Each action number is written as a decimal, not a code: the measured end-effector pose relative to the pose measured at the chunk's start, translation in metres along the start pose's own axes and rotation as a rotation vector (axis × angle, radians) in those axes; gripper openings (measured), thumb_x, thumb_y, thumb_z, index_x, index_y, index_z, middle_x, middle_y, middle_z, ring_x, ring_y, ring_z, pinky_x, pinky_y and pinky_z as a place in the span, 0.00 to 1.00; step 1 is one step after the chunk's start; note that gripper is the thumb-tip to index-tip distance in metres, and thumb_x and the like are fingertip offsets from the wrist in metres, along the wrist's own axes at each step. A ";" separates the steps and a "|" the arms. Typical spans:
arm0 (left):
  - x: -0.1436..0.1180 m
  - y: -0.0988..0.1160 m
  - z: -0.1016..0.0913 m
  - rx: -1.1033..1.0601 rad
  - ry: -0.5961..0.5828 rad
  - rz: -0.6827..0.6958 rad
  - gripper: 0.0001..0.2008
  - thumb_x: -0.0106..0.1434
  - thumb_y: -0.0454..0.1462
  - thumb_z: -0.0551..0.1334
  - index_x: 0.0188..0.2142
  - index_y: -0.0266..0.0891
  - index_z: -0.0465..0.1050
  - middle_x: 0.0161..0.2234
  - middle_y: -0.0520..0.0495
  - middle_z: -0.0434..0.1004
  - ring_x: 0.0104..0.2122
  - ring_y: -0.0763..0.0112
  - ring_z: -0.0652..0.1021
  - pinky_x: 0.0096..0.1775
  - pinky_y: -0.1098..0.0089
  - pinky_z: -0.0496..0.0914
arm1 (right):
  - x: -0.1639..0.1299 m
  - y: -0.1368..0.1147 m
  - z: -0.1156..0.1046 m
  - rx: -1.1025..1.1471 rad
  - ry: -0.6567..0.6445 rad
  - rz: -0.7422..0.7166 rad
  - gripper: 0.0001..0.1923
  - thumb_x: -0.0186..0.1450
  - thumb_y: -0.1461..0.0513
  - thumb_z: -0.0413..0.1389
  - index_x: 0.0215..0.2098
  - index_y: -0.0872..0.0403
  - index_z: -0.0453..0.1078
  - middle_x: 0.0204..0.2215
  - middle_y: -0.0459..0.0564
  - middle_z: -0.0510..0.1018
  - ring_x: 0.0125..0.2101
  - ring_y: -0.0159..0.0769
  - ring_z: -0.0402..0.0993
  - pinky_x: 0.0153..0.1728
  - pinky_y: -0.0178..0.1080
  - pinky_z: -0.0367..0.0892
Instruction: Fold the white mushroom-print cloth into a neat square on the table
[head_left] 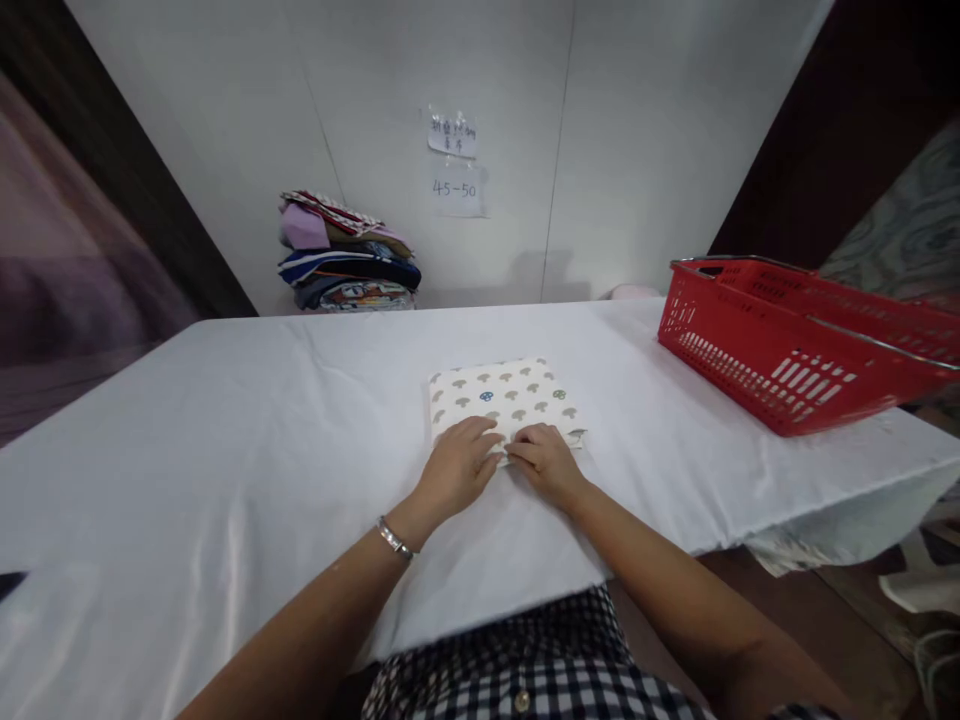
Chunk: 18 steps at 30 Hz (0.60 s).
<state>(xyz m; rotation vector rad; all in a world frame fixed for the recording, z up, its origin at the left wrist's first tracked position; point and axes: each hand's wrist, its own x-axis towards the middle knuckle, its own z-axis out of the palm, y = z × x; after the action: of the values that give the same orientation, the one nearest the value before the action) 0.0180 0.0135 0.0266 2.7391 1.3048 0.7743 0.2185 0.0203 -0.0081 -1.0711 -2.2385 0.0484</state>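
A folded cream cloth (517, 388) with grey-green mushroom prints, one blue and one green, lies flat on the white-covered table (300, 440). My left hand (459, 462) is at its near edge, fingers curled over the top and thumb low by the fold. Close beside it, my right hand (551, 464) pinches the same near edge between thumb and fingers. The fingertips almost meet and cover part of that edge. A loose corner sticks out at the cloth's near right.
A red plastic basket (750, 340) with metal handles stands at the table's right. Behind the far edge, against the wall, is a stack of folded fabrics (349, 255). Handwritten paper signs (457, 190) are taped to the wall. The table's near edge is at my waist.
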 end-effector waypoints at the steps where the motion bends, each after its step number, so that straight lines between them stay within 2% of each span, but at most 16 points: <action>1: 0.000 -0.002 0.004 0.035 -0.005 0.009 0.15 0.64 0.39 0.55 0.50 0.41 0.67 0.55 0.43 0.66 0.56 0.59 0.64 0.54 0.56 0.62 | -0.001 -0.002 -0.001 0.011 -0.002 0.010 0.09 0.65 0.62 0.52 0.40 0.50 0.74 0.35 0.50 0.74 0.37 0.37 0.65 0.39 0.42 0.58; 3: -0.003 -0.006 0.014 0.122 -0.033 -0.017 0.21 0.64 0.43 0.56 0.55 0.39 0.63 0.59 0.40 0.60 0.60 0.55 0.60 0.57 0.52 0.58 | -0.002 -0.005 -0.003 0.060 -0.015 0.043 0.09 0.65 0.63 0.52 0.40 0.49 0.74 0.36 0.50 0.75 0.38 0.38 0.67 0.41 0.43 0.60; 6: -0.011 -0.013 0.026 0.179 -0.096 -0.024 0.29 0.62 0.49 0.56 0.59 0.39 0.57 0.62 0.39 0.55 0.62 0.53 0.57 0.58 0.51 0.55 | 0.009 -0.005 -0.012 0.177 -0.021 0.127 0.11 0.64 0.62 0.52 0.43 0.49 0.73 0.40 0.50 0.75 0.41 0.38 0.68 0.44 0.44 0.63; 8: -0.014 -0.014 0.029 0.186 -0.115 -0.031 0.31 0.62 0.52 0.55 0.61 0.40 0.54 0.63 0.40 0.53 0.62 0.53 0.56 0.59 0.51 0.54 | 0.028 -0.001 -0.020 0.201 0.013 0.178 0.13 0.65 0.60 0.50 0.46 0.49 0.71 0.44 0.51 0.74 0.46 0.39 0.68 0.46 0.44 0.64; 10: -0.015 -0.012 0.028 0.181 -0.126 -0.052 0.32 0.62 0.53 0.53 0.61 0.40 0.53 0.63 0.40 0.53 0.62 0.53 0.56 0.59 0.51 0.53 | 0.052 0.009 -0.025 0.139 0.033 0.189 0.16 0.66 0.57 0.48 0.50 0.51 0.69 0.52 0.53 0.70 0.54 0.41 0.63 0.51 0.45 0.61; 12: -0.014 -0.010 0.025 0.168 -0.139 -0.072 0.32 0.63 0.52 0.53 0.61 0.40 0.53 0.63 0.40 0.53 0.62 0.53 0.55 0.60 0.51 0.52 | 0.073 0.024 -0.023 0.012 -0.026 0.189 0.22 0.66 0.54 0.47 0.55 0.54 0.65 0.60 0.55 0.61 0.61 0.44 0.52 0.57 0.48 0.54; 14: -0.015 -0.008 0.023 0.149 -0.161 -0.084 0.32 0.63 0.52 0.53 0.62 0.39 0.53 0.64 0.40 0.52 0.63 0.55 0.54 0.60 0.52 0.51 | 0.084 0.040 -0.014 -0.147 -0.155 0.260 0.27 0.65 0.53 0.48 0.59 0.58 0.59 0.63 0.59 0.55 0.63 0.50 0.45 0.59 0.52 0.48; 16: -0.019 -0.007 0.021 0.127 -0.180 -0.096 0.33 0.62 0.53 0.54 0.62 0.39 0.52 0.64 0.41 0.51 0.63 0.56 0.53 0.61 0.54 0.50 | 0.083 0.056 0.001 -0.269 -0.288 0.351 0.28 0.66 0.53 0.47 0.61 0.58 0.57 0.63 0.60 0.56 0.63 0.51 0.46 0.59 0.53 0.47; 18: -0.020 -0.005 0.018 0.095 -0.194 -0.113 0.35 0.62 0.54 0.53 0.62 0.39 0.52 0.64 0.41 0.50 0.63 0.57 0.53 0.61 0.55 0.49 | 0.075 0.068 0.015 -0.347 -0.340 0.375 0.28 0.67 0.52 0.44 0.61 0.58 0.55 0.63 0.59 0.55 0.63 0.50 0.45 0.59 0.53 0.46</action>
<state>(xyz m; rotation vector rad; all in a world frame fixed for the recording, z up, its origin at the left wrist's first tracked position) 0.0113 0.0057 0.0007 2.6991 1.4725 0.4381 0.2224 0.1221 0.0004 -1.7776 -2.3613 -0.0008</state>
